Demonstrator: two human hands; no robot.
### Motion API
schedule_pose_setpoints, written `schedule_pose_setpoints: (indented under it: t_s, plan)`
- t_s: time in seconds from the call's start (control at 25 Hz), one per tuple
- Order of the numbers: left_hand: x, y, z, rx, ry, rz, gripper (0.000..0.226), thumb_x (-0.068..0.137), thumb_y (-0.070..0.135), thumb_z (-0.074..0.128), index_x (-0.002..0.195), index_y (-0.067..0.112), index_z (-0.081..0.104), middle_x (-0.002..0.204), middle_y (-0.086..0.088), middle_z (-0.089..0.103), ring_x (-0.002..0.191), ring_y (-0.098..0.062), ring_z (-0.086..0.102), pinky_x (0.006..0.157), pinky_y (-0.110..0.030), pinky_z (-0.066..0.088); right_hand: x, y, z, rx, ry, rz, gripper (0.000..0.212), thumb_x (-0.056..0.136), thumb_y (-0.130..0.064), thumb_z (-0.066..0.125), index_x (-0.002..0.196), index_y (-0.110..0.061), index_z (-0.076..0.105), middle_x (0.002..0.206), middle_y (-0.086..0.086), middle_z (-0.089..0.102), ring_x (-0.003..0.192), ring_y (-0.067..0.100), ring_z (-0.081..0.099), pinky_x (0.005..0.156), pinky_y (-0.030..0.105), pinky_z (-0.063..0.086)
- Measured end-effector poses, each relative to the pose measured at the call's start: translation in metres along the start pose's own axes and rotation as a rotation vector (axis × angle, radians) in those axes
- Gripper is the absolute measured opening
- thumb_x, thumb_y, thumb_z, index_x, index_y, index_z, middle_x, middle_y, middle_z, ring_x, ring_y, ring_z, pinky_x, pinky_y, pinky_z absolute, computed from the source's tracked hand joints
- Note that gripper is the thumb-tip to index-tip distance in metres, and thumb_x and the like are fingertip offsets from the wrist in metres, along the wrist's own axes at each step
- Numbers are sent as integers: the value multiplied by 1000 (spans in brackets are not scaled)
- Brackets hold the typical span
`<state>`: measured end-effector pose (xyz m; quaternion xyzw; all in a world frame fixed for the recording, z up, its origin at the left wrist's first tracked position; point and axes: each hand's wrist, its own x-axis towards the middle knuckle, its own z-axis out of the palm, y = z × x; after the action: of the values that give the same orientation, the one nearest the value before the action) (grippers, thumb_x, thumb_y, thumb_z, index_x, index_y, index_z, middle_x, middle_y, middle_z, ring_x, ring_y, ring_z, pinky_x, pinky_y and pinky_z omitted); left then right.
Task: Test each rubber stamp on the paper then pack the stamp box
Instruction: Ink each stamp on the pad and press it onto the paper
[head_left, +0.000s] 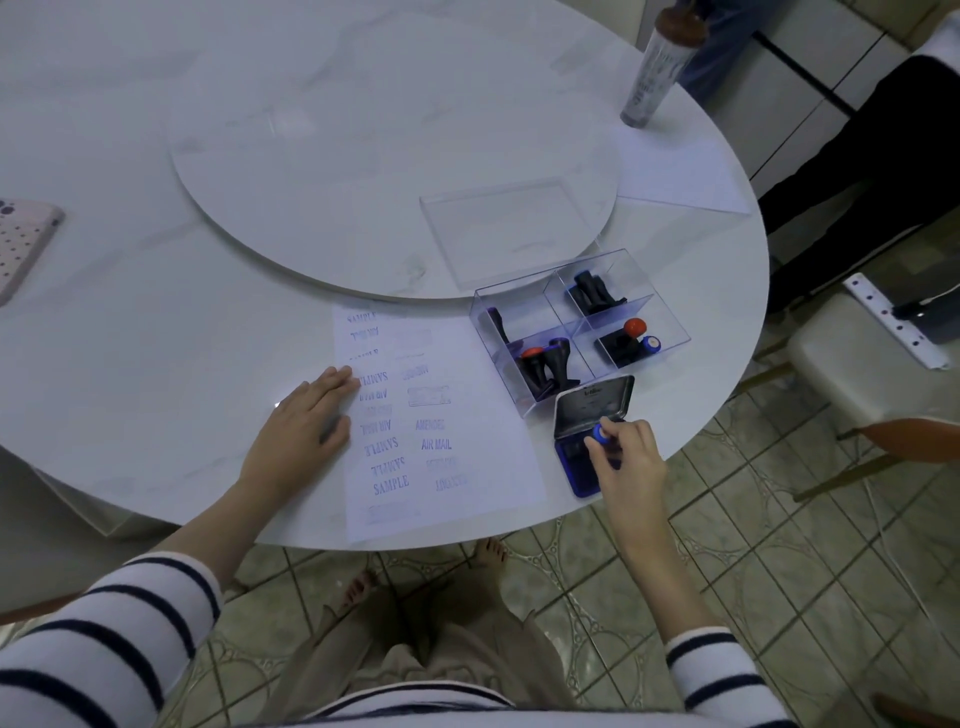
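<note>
A white paper sheet (467, 415) covered in blue prints such as SAMPLE and AIR MAIL lies at the table's near edge. My left hand (306, 421) rests flat on its left margin, fingers spread. My right hand (626, 452) grips a blue-capped rubber stamp (602, 434) and holds it down on the blue ink pad (571, 467), whose metal lid (592, 402) stands open. Just behind it sits the clear four-compartment stamp box (654, 312), holding several black stamps with red or blue caps. Its clear lid (498, 228) lies further back.
A round turntable (363, 156) fills the table's centre. A phone (23, 244) lies at the far left, a tall bottle (657, 67) and another sheet (680, 171) at the back right. Beyond the table edge stand a chair (852, 364) and a person in dark trousers (883, 171).
</note>
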<state>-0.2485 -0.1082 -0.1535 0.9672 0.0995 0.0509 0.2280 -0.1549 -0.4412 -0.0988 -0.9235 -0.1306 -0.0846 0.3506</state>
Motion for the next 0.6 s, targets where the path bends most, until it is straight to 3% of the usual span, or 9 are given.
schedule_pose_setpoints:
  t_s: [0.08,0.28,0.44,0.6]
  plan:
    - [0,0,0,6,-6,0,55,85,35,28,136,17,40,147,2,35,136,-9,25,112,-25,10,1,-1,4,-7,18,6,16,79,3,64,95,4,60,91,18,54,74,16,54,69,14,47]
    - [-2,0,-1,-4,11,13,57,84,37,27,134,16,43,145,0,39,134,-9,28,108,-8,-2,-3,1,5,64,51,58,13,78,3,65,89,1,59,88,7,50,72,18,54,67,8,44]
    - [-1,-1,-1,-23,23,18,58,83,38,26,134,15,43,145,0,39,135,-10,27,111,-19,7,5,-6,4,80,21,141,13,77,3,67,86,1,58,88,7,51,73,20,53,66,6,43]
    - [-1,-1,-1,-17,19,20,58,83,39,26,134,16,43,145,0,39,135,-9,28,111,-21,8,-8,-31,0,147,14,164,17,78,1,65,90,-7,56,88,10,52,76,20,52,66,14,45]
